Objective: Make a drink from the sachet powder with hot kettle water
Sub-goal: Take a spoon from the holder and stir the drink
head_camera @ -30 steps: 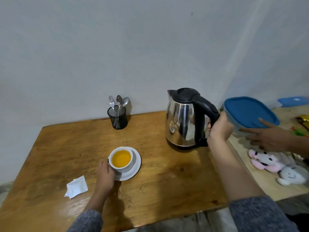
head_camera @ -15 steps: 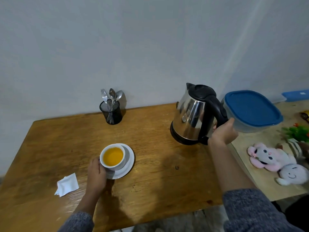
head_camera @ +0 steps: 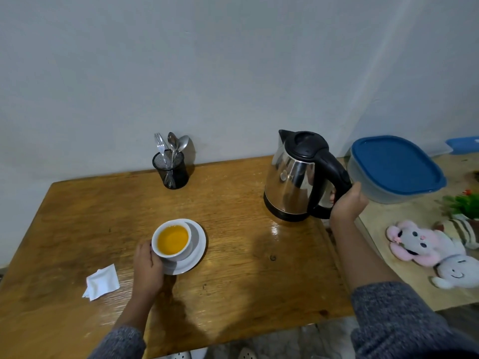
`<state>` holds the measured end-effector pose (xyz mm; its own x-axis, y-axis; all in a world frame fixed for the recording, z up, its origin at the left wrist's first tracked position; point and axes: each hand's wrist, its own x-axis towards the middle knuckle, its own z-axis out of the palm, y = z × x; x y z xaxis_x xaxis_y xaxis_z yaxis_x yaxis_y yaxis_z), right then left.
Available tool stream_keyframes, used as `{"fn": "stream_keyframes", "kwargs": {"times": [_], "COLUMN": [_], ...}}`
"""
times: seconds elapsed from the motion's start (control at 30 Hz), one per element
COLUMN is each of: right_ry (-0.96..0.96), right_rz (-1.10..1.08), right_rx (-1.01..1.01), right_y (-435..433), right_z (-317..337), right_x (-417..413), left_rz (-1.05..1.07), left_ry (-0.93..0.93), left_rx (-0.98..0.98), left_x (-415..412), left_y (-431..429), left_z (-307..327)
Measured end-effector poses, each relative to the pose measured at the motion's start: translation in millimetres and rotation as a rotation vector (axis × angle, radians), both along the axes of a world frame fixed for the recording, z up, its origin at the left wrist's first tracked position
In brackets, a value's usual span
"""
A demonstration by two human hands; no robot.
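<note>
Right of cup (head_camera: 173,240): kettle (head_camera: 298,177) back down on table (head_camera: 233,281), lifted a moment ago; right hand (head_camera: 347,203) still gripping handle. Left hand (head_camera: 147,265) steadying filled cup on saucer (head_camera: 198,244). Pour apparently done; stirring likely next. Emptied sachet (head_camera: 101,282) left of cup.

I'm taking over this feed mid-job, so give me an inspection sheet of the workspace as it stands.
Surface: brown wooden table, glossy, worn.
Job's things: white ceramic cup of orange drink on white saucer; steel kettle with black handle, upright on the table; torn white sachet, lying left of cup.
Clutter: black mesh cutlery holder with fork and spoons.
Grippers: left hand steadies the cup; right hand grips the kettle handle.
Cables: nothing seen.
Surroundings: blue-lidded plastic container, pink and white plush toys, green plant on the side surface; plain wall.
</note>
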<state>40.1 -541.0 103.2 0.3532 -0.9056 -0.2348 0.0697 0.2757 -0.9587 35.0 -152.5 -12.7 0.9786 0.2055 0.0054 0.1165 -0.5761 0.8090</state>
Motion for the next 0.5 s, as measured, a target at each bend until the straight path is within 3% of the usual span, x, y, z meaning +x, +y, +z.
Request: {"fn": "stream_keyframes", "kwargs": {"times": [0.17, 0.5], "right_ry": [0.007, 0.042], "right_rz": [0.008, 0.234], "right_rx": [-0.101, -0.833], "right_y": [4, 23], "right_z": [4, 42], "right_x": [-5, 10], "left_rz": [0.005, -0.013], "left_ry": [0.001, 0.002], "left_rx": [-0.007, -0.016], "left_x": [0, 0], "left_y": [-2, -5], "left_z": [0, 4]}}
